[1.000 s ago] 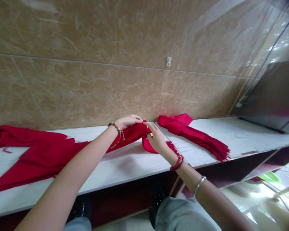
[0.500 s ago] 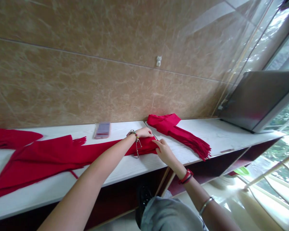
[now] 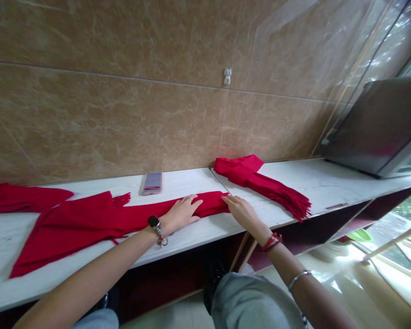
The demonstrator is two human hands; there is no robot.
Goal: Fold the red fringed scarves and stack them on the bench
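A long red scarf [image 3: 133, 218] lies along the white counter, folded into a narrow strip at its right end and spread wider at the left, with a fringe showing near the wall side. My left hand [image 3: 183, 214] rests flat on the strip, fingers apart. At the strip's right end, my right hand [image 3: 242, 212] has its fingers pressed together on the scarf's edge; the thumb is mostly hidden. A second red scarf [image 3: 256, 178], folded over itself with its fringe toward the counter's front edge, lies to the right of my hands.
A phone [image 3: 152, 183] lies by the wall behind the scarf. More red cloth [image 3: 23, 197] is at the far left. A large grey box-like object [image 3: 376, 128] stands on the counter's right end. Dark open shelves [image 3: 304, 240] are below the white counter [image 3: 188, 242].
My left hand has moved left from the scarf's right end and flattened out on the strip. My right hand stays at that end. The view has shifted slightly.
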